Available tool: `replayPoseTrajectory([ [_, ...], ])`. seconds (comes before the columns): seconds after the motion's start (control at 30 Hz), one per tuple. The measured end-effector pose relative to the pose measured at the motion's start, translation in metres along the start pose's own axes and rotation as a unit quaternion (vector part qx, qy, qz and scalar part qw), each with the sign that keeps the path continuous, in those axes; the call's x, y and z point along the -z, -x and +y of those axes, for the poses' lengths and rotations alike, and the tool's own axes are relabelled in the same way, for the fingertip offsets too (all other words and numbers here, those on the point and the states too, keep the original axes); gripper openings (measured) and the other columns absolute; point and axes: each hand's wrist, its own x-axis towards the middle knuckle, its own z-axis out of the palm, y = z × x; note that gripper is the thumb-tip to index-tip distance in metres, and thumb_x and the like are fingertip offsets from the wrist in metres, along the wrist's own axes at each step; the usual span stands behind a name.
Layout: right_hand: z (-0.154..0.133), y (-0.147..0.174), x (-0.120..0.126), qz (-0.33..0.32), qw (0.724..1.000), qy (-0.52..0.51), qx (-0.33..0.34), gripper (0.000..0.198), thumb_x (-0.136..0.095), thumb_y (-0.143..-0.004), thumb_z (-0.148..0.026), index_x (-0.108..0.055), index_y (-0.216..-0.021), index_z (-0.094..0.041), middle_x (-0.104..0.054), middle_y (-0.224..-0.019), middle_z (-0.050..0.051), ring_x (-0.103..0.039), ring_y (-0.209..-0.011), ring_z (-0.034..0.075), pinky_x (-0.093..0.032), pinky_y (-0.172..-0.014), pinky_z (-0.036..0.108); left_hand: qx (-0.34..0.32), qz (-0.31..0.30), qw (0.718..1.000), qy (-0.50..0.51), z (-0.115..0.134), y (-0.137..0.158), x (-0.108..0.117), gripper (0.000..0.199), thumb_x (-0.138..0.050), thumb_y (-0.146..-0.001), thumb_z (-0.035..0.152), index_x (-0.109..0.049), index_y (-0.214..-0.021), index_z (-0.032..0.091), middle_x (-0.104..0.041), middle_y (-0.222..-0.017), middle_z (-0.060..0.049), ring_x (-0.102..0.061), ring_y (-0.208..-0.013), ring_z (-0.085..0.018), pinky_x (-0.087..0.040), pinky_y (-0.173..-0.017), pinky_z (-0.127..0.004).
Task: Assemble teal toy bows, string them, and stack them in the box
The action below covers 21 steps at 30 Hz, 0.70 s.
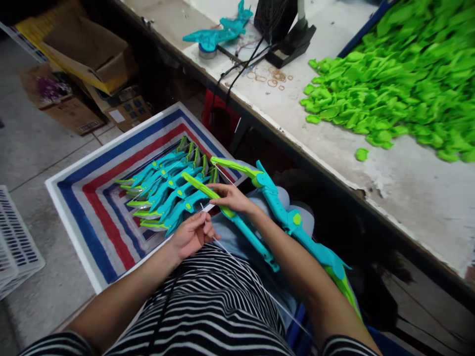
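My left hand (195, 232) is closed, its thumb and fingers pinching a thin white string (237, 261) that runs down across the striped shirt to the lower right. My right hand (232, 199) is closed around a slim lime-and-turquoise plastic piece (245, 230), just above the left hand; part of its grip is hidden. Across my lap, under the right forearm, lies a turquoise toy bow (276, 200) with lime ends. Several similar toy bows (172, 184) lie side by side in the striped-lined tray (70, 198) to the left.
A worktable (371, 183) runs along the right, bearing a heap of green plastic parts (408, 84), rubber bands (276, 76), a black stand (291, 47) and a turquoise piece (218, 35). Cardboard boxes (89, 54) and a white crate (18, 242) stand on the left.
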Motion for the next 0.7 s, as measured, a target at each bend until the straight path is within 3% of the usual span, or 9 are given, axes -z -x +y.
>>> replayPoseTrajectory([
  [0.07, 0.0, 0.008, -0.004, -0.025, 0.996, -0.087, -0.019, 0.063, -0.079, -0.065, -0.033, -0.057, -0.124, -0.021, -0.066, -0.087, -0.001, -0.06, -0.079, 0.013, -0.05, -0.073, 0.027, -0.064, -0.007, 0.998, -0.021, 0.02, 0.002, -0.005, 0.027, -0.078, -0.067, 0.035, -0.061, -0.074, 0.015, -0.047, -0.043, 0.008, -0.04, -0.039, -0.004, -0.043, -0.047, -0.02],
  [0.17, 0.002, 0.018, -0.008, -0.016, 0.988, -0.148, -0.042, 0.062, -0.082, -0.061, -0.028, -0.06, -0.118, -0.022, -0.067, -0.093, 0.0, -0.061, -0.085, 0.014, -0.049, -0.078, 0.028, -0.142, 0.03, 0.985, -0.09, 0.048, 0.002, -0.007, 0.033, -0.081, -0.062, 0.032, -0.063, -0.083, 0.013, -0.055, -0.047, 0.005, -0.031, -0.035, -0.002, -0.028, -0.038, -0.015],
  [0.4, 0.0, 0.022, -0.008, -0.002, 0.984, -0.164, -0.068, 0.059, -0.081, -0.062, -0.023, -0.06, -0.117, -0.023, -0.068, -0.095, 0.0, -0.061, -0.089, 0.014, -0.049, -0.082, 0.029, -0.223, 0.073, 0.956, -0.176, 0.071, 0.002, -0.019, 0.036, -0.082, -0.057, 0.039, -0.058, -0.068, 0.014, -0.062, -0.05, 0.001, -0.036, -0.036, -0.003, -0.027, -0.038, -0.016],
  [0.47, 0.0, 0.022, -0.007, 0.003, 0.985, -0.158, -0.069, 0.058, -0.081, -0.062, -0.023, -0.061, -0.117, -0.023, -0.068, -0.094, 0.0, -0.062, -0.089, 0.014, -0.048, -0.082, 0.029, -0.208, 0.07, 0.96, -0.176, 0.07, 0.003, -0.019, 0.037, -0.081, -0.057, 0.04, -0.06, -0.072, 0.014, -0.063, -0.054, 0.0, -0.039, -0.037, -0.003, -0.029, -0.039, -0.017],
  [0.6, 0.003, 0.022, -0.007, 0.022, 0.987, -0.146, -0.061, 0.058, -0.082, -0.061, -0.025, -0.062, -0.116, -0.023, -0.068, -0.094, 0.0, -0.062, -0.088, 0.016, -0.048, -0.083, 0.032, -0.105, 0.011, 0.977, -0.185, 0.065, 0.007, -0.013, 0.038, -0.081, -0.057, 0.04, -0.062, -0.074, 0.012, -0.061, -0.052, 0.0, -0.039, -0.039, -0.004, -0.028, -0.04, -0.018],
  [0.7, 0.004, 0.023, -0.007, 0.029, 0.987, -0.146, -0.06, 0.06, -0.083, -0.059, -0.026, -0.062, -0.116, -0.023, -0.068, -0.095, 0.001, -0.062, -0.089, 0.016, -0.048, -0.084, 0.033, -0.109, 0.009, 0.98, -0.169, 0.064, 0.007, -0.011, 0.035, -0.08, -0.061, 0.04, -0.058, -0.067, 0.013, -0.051, -0.045, 0.004, -0.034, -0.039, -0.003, -0.024, -0.04, -0.017],
])
